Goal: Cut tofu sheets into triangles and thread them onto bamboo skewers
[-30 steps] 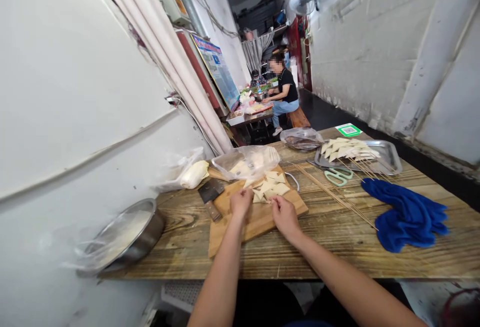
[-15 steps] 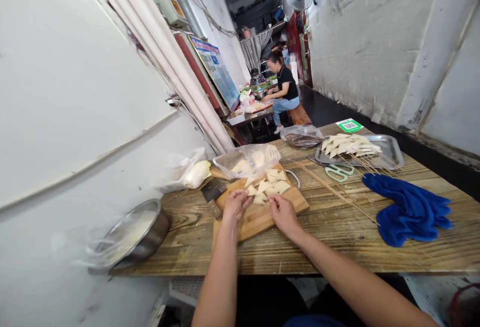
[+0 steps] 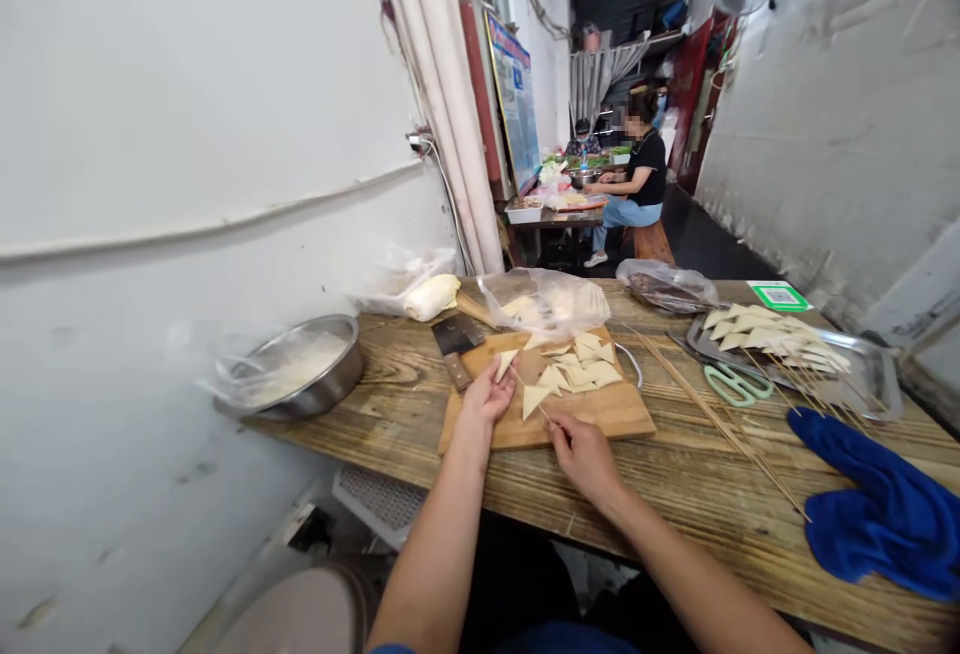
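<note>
My left hand (image 3: 489, 398) is closed on a pale triangular slice (image 3: 505, 364), perhaps tofu sheet, at the left side of the wooden cutting board (image 3: 499, 432). A thin bamboo skewer (image 3: 545, 413) is pinched in the fingers of my right hand (image 3: 581, 446). Another triangular slice (image 3: 535, 399) is threaded on it, between my two hands. The skewer's far end points toward the slice in my left hand; whether it has pierced it I cannot tell. Several loose slices (image 3: 581, 366) lie overlapping on the board, just beyond my right hand.
A cleaver (image 3: 457, 336) lies at the board's left edge, with a steel bowl (image 3: 315, 374) further left. Behind are a plastic bag (image 3: 555, 299) and a pale vegetable (image 3: 432, 298). Rightward lie scissors (image 3: 739, 384), loose skewers (image 3: 712, 414), a tray (image 3: 885, 384) of skewered slices and a blue cloth (image 3: 877, 509).
My view has swung, shifting the scene rightward. My left hand has raised a slice toward the skewer. A skewer bearing one slice now shows clearly in my right hand.
</note>
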Demonstrator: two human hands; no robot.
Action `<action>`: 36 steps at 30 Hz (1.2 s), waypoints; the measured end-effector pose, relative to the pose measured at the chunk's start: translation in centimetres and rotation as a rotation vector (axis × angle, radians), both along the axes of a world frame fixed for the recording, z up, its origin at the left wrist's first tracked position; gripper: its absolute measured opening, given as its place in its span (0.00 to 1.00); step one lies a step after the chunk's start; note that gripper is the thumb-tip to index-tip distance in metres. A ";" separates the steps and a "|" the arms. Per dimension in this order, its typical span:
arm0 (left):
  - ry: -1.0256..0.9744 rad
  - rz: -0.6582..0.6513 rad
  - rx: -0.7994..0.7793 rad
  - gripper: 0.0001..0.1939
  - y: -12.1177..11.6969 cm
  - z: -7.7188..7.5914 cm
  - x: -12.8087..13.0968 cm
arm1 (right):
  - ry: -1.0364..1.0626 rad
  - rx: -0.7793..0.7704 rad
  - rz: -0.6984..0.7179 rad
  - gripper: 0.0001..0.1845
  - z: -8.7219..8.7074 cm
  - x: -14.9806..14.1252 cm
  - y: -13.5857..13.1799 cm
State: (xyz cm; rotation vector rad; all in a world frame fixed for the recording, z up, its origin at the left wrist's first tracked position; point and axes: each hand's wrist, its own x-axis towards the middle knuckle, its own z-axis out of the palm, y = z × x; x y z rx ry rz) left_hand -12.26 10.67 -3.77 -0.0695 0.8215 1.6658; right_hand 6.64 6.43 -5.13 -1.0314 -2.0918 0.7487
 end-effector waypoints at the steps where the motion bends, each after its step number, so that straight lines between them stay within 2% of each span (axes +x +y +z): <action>1: -0.008 0.016 -0.006 0.05 0.1 0.0 0.0 | -0.004 -0.004 0.002 0.16 0.0 0.0 0.0; 5: -0.025 0.078 -0.038 0.06 0.5 0.2 0.1 | -0.018 -0.015 0.004 0.16 -0.2 0.0 0.0; 26: 0.022 0.072 -0.116 0.05 0.5 1.1 0.5 | -0.061 -0.048 -0.002 0.17 -0.1 0.3 0.0; 36: 0.046 0.073 -0.122 0.04 0.8 0.6 0.3 | -0.084 -0.041 -0.004 0.17 0.0 0.3 -0.1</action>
